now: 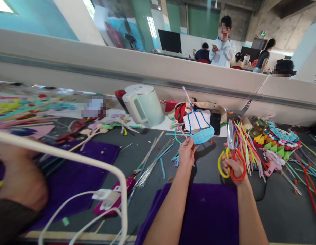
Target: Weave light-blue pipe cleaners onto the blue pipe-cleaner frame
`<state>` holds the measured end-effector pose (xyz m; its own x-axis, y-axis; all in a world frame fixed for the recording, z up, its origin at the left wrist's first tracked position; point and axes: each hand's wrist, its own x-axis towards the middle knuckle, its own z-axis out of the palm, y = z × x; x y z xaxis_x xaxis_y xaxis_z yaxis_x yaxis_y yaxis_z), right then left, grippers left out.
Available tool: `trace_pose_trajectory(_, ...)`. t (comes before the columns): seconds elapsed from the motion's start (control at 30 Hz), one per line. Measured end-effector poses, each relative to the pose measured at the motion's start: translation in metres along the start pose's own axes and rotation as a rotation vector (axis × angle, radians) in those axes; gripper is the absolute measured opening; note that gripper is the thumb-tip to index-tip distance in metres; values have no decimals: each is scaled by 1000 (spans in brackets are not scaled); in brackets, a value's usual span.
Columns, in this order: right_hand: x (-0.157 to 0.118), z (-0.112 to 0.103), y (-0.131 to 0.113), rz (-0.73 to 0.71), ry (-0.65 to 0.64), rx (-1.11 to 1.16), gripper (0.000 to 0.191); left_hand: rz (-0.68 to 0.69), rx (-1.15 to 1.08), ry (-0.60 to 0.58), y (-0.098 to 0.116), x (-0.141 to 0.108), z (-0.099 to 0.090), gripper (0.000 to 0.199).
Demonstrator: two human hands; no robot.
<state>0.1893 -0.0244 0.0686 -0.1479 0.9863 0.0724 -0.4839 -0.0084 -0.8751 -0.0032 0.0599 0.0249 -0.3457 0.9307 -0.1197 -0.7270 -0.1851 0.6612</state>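
My left hand [187,152] pinches the edge of a light blue craft piece [203,135], from which dark blue twisted stems rise to a pale tip. A thin light blue strip sticks out leftward at the fingertips. To the right, my right hand [231,163] has its fingers in the handles of a pair of scissors [231,136], one handle yellow and one red-orange, blades pointing up. Behind the scissors lies a bundle of colourful pipe cleaners [247,143]. A purple cloth [211,211] lies beneath my forearms.
A white kettle [145,105] stands near the partition [147,68]. A pink power strip [114,195] and white cables lie left of my arms. Another person's arm [22,177] is at far left. Right are a glass jar [260,126] and a pink glue gun [272,166].
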Motion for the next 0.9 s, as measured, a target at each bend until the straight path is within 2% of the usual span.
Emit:
trace_pose_trajectory(0.07, -1, 10, 7, 28, -122, 27, 56, -17, 16, -17, -2, 0, 0, 30)
trace_pose_trajectory(0.13, -2, 19, 15, 67, -213, 40, 46, -36, 29, -29, -4, 0, -1, 28)
trace_pose_trajectory(0.2, -3, 26, 22, 109, -271, 26, 36, -47, 42, -45, -5, -1, -1, 28)
trace_pose_trajectory(0.3, -5, 32, 29, 187, -320, -45, 36, -54, 61, -91, -5, -3, 1, 30)
trace_pose_trajectory(0.43, -7, 34, 30, 329, -312, -119, 42, -50, 64, -125, -3, -7, 7, 30)
trace_pose_trajectory(0.53, -8, 35, 31, 381, -285, -144, 44, -42, 63, -137, -1, -10, 10, 27)
trace_pose_trajectory(0.73, -5, 34, 32, 393, -255, -151, 45, -46, 63, -199, -2, -15, 11, 21)
trace_pose_trajectory(0.9, -2, 33, 33, 380, -222, -145, 44, -128, 31, -298, -6, -21, 14, 18)
